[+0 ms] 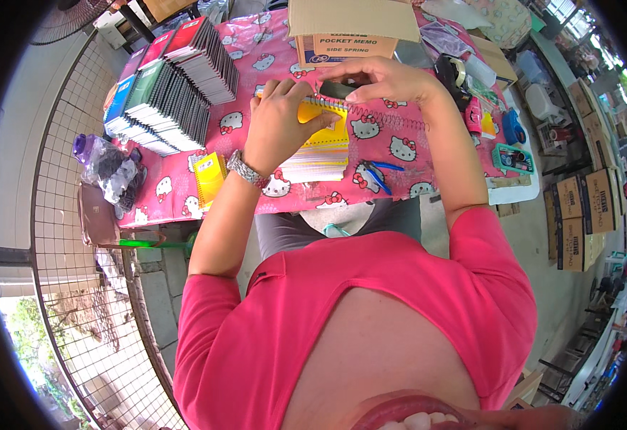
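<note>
My left hand (279, 123) grips a small yellow notepad (336, 133) near its top edge, thumb across the cover. The pad rests on a stack of yellow and white pads (315, 169). A thin spiral wire coil (392, 120) runs along the pad's top edge and sticks out far to the right. My right hand (388, 77) is closed around a dark, block-like piece (337, 89) just above the coil; its exact kind is unclear. Blue-handled pliers (379, 176) lie to the right of the stack. Another yellow spiral notepad (210, 176) lies to the left.
Tall stacks of spiral notebooks (166, 100) stand at the left on the pink patterned tablecloth (256, 72). An open cardboard box (349, 46) stands at the back. A teal basket (512, 159) and a tape roll (459, 72) sit at the right. A plastic bag (111, 172) lies at the left corner.
</note>
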Available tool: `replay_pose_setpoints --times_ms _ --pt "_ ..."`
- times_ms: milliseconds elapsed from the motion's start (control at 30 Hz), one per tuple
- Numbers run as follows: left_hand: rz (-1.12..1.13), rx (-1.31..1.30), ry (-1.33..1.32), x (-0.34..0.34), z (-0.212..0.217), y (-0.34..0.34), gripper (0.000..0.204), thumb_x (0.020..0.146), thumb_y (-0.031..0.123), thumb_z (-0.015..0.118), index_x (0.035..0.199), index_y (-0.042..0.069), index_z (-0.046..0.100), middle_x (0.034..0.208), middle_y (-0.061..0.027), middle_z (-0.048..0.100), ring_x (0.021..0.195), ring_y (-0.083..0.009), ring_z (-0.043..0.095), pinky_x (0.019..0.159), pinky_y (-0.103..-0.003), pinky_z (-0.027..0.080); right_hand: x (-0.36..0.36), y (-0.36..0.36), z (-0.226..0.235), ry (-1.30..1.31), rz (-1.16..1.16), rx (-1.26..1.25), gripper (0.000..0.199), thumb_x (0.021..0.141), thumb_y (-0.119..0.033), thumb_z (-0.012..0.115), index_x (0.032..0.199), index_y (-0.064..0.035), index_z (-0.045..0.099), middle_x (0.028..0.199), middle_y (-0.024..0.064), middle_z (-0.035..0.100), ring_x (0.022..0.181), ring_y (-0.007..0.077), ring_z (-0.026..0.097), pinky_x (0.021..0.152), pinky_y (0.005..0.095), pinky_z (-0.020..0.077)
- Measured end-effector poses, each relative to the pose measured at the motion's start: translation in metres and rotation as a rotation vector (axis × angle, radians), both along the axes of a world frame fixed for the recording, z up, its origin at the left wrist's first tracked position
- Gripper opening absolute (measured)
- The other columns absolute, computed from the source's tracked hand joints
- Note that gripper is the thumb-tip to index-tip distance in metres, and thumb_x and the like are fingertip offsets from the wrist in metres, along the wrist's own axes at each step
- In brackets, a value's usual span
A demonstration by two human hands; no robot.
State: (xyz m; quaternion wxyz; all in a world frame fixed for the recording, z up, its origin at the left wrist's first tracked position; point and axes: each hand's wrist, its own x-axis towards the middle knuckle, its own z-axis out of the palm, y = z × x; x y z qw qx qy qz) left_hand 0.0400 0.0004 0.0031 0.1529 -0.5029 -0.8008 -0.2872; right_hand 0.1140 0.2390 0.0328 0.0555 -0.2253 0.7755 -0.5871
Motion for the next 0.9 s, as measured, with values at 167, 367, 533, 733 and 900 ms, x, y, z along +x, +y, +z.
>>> replay_pose_setpoints --times_ms 167,367,533,733,900 --pt "-0.022 -0.012 -0.05 -0.003 -0.002 -0.003 0.045 0.07 0.043 0.08 0.095 0.009 0.063 0.093 -0.0067 0.063 0.099 -0.0287 0.056 0.08 -0.048 0.043 -0.003 -0.006 -0.004 -0.02 0.066 -0.013 0.063 0.082 -0.029 0.063 0.137 -0.0022 0.049 0.135 0.0133 0.053 0.124 0.0235 0.052 0.109 0.0364 0.0364" --pt "-0.044 0.06 -0.07 -0.001 0.002 -0.005 0.041 0.07 0.032 0.082 0.093 0.005 0.062 0.092 -0.0112 0.062 0.091 -0.0325 0.057 0.08 -0.042 0.046 -0.011 -0.007 -0.008 -0.014 0.033 0.026 0.056 0.082 -0.017 0.061 0.135 -0.0022 0.051 0.136 0.0142 0.053 0.123 0.0243 0.053 0.107 0.0382 0.0384" --pt "-0.042 0.056 -0.072 -0.025 0.0 -0.023 0.041 0.073 0.031 0.081 0.095 0.003 0.062 0.094 -0.0128 0.061 0.091 -0.0337 0.058 0.078 -0.043 0.048 -0.023 -0.019 -0.004 -0.078 0.252 -0.394 0.052 0.083 -0.017 0.064 0.132 -0.0028 0.054 0.136 0.0127 0.053 0.123 0.023 0.053 0.108 0.0361 0.0377" --pt "-0.143 0.078 -0.275 -0.038 -0.001 -0.028 0.039 0.075 0.028 0.08 0.095 0.0 0.062 0.093 -0.0165 0.061 0.085 -0.0358 0.061 0.073 -0.041 0.05 -0.037 -0.028 -0.001 -0.123 0.326 -0.529 0.058 0.078 -0.024 0.069 0.131 -0.0056 0.056 0.136 0.0081 0.053 0.123 0.0191 0.052 0.109 0.0332 0.0354" --pt "-0.124 0.089 -0.339 -0.038 -0.001 -0.028 0.032 0.079 0.019 0.079 0.096 -0.001 0.061 0.086 -0.011 0.065 0.074 -0.0172 0.063 0.068 -0.029 0.05 -0.039 -0.034 -0.002 -0.056 0.202 -0.301 0.058 0.078 -0.028 0.064 0.13 -0.003 0.056 0.135 0.0113 0.053 0.122 0.0223 0.053 0.108 0.0338 0.0376"
